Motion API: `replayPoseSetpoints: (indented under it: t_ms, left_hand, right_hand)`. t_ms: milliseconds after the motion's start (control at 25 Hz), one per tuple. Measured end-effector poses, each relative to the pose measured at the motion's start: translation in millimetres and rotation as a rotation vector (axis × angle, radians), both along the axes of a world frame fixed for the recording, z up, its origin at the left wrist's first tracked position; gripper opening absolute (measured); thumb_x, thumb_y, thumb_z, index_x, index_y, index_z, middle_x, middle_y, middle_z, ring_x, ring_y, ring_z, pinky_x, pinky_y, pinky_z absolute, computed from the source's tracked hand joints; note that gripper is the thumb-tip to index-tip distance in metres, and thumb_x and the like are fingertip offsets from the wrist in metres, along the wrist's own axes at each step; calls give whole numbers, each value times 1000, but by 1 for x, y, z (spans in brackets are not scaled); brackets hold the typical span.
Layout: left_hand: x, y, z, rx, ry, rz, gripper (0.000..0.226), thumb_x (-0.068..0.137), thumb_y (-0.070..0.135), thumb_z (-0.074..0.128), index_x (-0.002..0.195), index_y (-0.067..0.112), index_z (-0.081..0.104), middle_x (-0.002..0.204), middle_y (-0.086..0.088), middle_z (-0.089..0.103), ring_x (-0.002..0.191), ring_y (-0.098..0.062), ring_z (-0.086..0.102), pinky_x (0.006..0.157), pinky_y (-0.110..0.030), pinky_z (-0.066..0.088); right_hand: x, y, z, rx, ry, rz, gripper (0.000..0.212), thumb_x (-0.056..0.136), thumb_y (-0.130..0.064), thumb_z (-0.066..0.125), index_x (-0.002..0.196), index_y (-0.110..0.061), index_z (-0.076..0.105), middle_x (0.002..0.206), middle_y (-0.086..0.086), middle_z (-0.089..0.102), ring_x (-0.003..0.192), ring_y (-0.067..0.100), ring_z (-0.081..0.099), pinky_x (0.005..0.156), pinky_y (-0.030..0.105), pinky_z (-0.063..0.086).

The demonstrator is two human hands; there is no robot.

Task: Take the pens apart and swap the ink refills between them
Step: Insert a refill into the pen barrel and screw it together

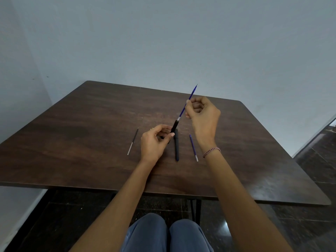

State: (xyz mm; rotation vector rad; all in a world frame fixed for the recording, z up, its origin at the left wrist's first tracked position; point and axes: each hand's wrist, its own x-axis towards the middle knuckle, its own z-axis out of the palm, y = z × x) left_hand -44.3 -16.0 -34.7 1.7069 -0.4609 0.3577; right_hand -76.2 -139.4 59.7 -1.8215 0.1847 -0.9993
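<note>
My left hand (155, 140) grips a black pen barrel (174, 126), tilted up and to the right above the table. My right hand (201, 113) pinches a blue ink refill (191, 94) whose lower clear end sits at the barrel's open mouth. A second black pen body (177, 146) lies on the wooden table (81, 128) just right of my left hand. A black refill (132, 141) lies left of that hand. Another blue refill (193, 148) lies under my right wrist.
The table's far edge meets a pale blue-grey wall (163, 42). Dark tiled floor (318, 160) shows at the right and under the table. My knees (167, 233) are below the near edge.
</note>
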Motion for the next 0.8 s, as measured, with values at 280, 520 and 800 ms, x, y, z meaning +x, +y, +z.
replayPoseSetpoints:
  t_ms: [280,520,800]
  left_hand:
    - [-1,0,0,-41,-22,-10,19,77,13,75,92,22,68,83,14,68,73,0,63,65,-15,52]
    - [-2,0,1,-5,-41,5,19,78,14,75,94,22,68,82,15,66,77,2,63,65,-9,48]
    - [-3,0,2,-46,-22,5,20,77,12,76,90,25,68,83,19,67,73,1,63,66,-20,54]
  right_hand:
    - [-5,6,-24,-205,153,-80,7,80,-34,68,77,-32,63,67,-11,65,64,0,59,58,19,48]
    - [-6,4,-38,-228,239,-11,5,83,-35,68,82,-33,63,72,-12,65,69,0,61,61,21,48]
    - [-10,6,-30,-99,143,59,13,85,-38,68,90,-26,71,81,-11,69,71,-1,57,61,8,43]
